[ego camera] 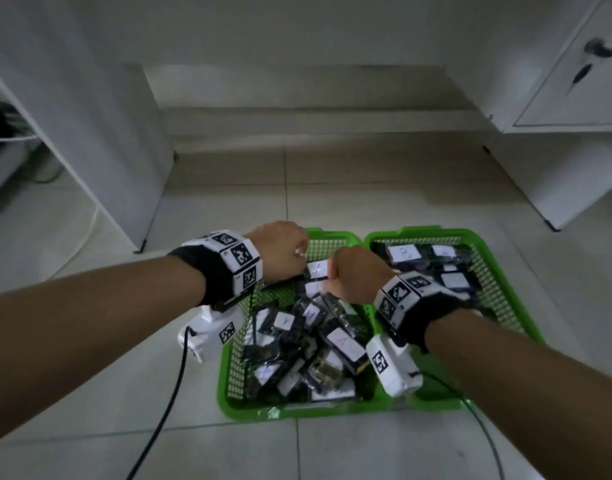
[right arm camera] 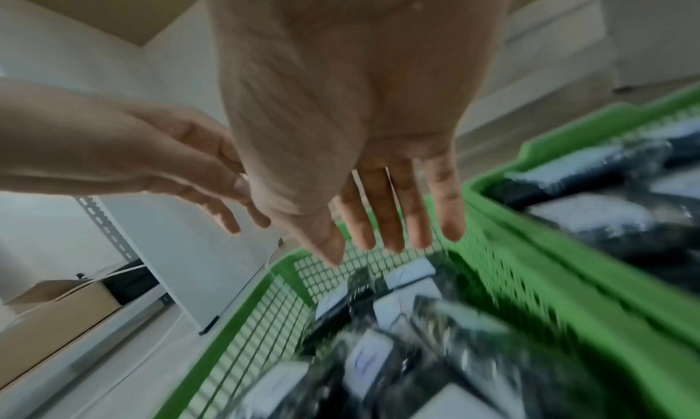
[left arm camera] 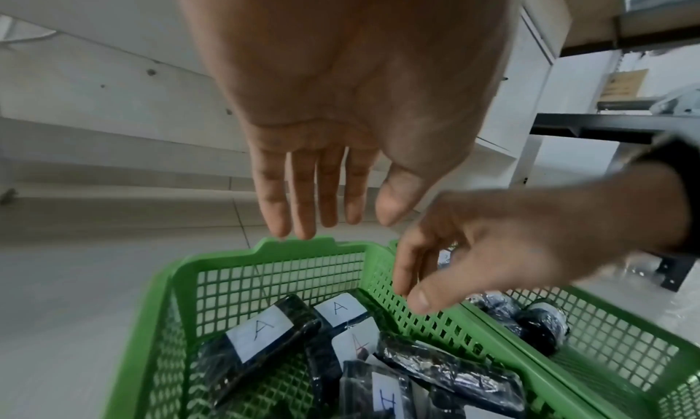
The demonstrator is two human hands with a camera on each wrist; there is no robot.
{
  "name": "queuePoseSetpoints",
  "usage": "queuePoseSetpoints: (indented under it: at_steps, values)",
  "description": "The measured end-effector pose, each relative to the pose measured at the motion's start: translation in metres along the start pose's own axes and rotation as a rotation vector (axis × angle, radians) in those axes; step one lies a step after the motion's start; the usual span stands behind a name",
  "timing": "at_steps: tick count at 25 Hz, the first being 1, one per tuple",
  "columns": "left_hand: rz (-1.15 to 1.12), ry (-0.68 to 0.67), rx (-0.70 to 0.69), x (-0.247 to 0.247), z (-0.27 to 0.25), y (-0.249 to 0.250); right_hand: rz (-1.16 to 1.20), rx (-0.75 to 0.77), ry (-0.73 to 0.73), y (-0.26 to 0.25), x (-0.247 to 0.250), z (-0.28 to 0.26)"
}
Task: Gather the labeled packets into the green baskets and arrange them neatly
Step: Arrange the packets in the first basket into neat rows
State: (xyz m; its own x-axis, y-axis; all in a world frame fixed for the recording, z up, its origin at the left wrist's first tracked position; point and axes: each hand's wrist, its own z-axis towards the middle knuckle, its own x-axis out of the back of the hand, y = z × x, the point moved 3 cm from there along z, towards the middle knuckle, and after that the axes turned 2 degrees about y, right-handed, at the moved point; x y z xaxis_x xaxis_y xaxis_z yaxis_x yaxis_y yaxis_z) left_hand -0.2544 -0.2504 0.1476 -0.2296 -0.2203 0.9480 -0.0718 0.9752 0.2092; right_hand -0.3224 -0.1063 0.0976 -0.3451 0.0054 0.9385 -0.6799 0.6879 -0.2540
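Observation:
Two green mesh baskets stand side by side on the tiled floor. The left basket [ego camera: 297, 412] [left arm camera: 295, 244] holds a loose heap of dark packets with white "A" labels [ego camera: 342, 342] [left arm camera: 261, 329]. In the right basket [ego camera: 436, 233] [left arm camera: 606, 320] lie dark packets labeled "B" [ego camera: 403, 253]. Both hands hover over the far end of the left basket, close together. My left hand [ego camera: 287, 247] [left arm camera: 314, 210] has straight fingers pointing down and holds nothing. My right hand [ego camera: 349, 271] [right arm camera: 378, 225] is also empty, fingers extended above the packets; its wrist view is motion-blurred.
A white cabinet panel [ego camera: 90, 133] stands at the left and a white cabinet [ego camera: 557, 133] at the right, with a low step between them at the back. Black cables [ego camera: 166, 410] trail from the wrist cameras across the floor beside the baskets.

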Motion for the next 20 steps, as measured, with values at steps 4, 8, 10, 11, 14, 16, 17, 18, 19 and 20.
queuePoseSetpoints:
  at_steps: [4,8,10,11,14,16,17,18,19,20]
  values:
    - [-0.087,-0.009,0.034,0.011,-0.020,-0.020,0.136,-0.082,0.064,-0.019,-0.040,-0.023]
    - [-0.047,0.010,0.056,0.069,-0.039,-0.042,0.138,-0.151,0.039,-0.024,-0.060,-0.035]
    - [-0.011,0.063,0.065,0.106,-0.047,-0.057,0.149,-0.181,0.025,-0.023,-0.064,-0.037]
    - [-0.009,0.092,0.073,0.120,-0.052,-0.065,0.162,-0.191,0.029,-0.023,-0.065,-0.037]
    - [-0.034,0.141,0.099,0.122,-0.062,-0.088,0.169,-0.191,0.052,-0.020,-0.074,-0.036]
    - [-0.089,0.145,0.118,0.084,-0.063,-0.091,0.166,-0.175,0.068,-0.015,-0.080,-0.037]
    - [-0.124,0.144,0.109,0.056,-0.062,-0.087,0.178,-0.181,0.074,-0.013,-0.085,-0.038]
    - [-0.158,0.143,0.090,0.028,-0.059,-0.081,0.181,-0.184,0.091,-0.011,-0.088,-0.039]
    - [-0.185,0.128,0.068,-0.002,-0.056,-0.071,0.168,-0.183,0.112,-0.009,-0.093,-0.040]
    - [-0.215,0.103,0.054,-0.031,-0.053,-0.062,0.153,-0.187,0.141,-0.008,-0.097,-0.042]
